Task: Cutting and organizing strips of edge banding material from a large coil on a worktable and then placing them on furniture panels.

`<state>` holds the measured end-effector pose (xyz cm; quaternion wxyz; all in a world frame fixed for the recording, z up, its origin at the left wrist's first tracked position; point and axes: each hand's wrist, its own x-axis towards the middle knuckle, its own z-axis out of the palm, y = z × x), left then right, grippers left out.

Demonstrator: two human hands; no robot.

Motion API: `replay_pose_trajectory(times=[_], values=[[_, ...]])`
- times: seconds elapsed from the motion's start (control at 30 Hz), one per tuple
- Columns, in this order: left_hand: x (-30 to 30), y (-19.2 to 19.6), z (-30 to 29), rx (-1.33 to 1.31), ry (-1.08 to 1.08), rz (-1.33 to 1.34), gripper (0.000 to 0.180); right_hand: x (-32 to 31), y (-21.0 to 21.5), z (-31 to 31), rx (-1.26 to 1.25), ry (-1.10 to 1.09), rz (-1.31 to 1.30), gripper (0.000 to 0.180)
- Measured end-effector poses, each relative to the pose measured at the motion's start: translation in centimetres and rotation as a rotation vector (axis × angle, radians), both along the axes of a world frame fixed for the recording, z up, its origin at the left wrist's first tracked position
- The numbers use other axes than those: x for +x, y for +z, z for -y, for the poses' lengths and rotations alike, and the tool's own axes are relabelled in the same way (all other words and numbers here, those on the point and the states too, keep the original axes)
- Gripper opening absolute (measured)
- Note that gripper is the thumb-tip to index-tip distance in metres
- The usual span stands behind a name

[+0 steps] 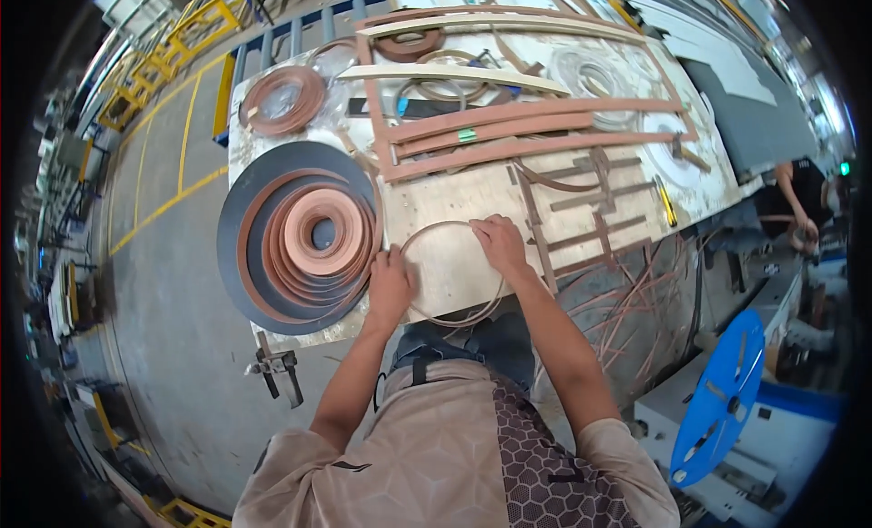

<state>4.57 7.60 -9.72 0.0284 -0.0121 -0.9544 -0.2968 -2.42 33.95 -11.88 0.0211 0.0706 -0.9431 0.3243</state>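
Observation:
A thin tan strip (440, 224), which looks like edge banding, is bent into a loop over the near edge of the table. My right hand (498, 244) pinches its upper right side. At the left of the loop, my left hand (389, 279) has its fingers closed on the strip. Close beside that hand lies a large coil of reddish-brown edge banding (311, 233), wound loosely outside and tightly at the core, on a dark round disc (238, 283). My palms hide the strip where I grip it.
Beyond my hands, reddish wooden strips and frame pieces (536, 124) cross the worktable (436, 196). Smaller coils (283, 101) sit farther back. Metal clamps (595, 205) lie at right, with a yellow-handled tool (667, 204). Strip offcuts (636, 301) litter the floor; another person (799, 196) stands right.

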Motion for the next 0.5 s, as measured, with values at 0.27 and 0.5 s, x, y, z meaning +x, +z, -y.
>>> replay_pose_trajectory(times=[0.27, 0.5], values=[[-8.7, -2.7, -2.8, -0.120, -0.396, -0.111, 0.046, -3.3, -0.4, 4.0, 0.045, 0.326, -0.125, 0.021], [-10.3, -4.5, -2.0, -0.117, -0.549, -0.156, 0.030, -0.9, -1.3, 4.1, -0.108, 0.052, -0.096, 0.018]])
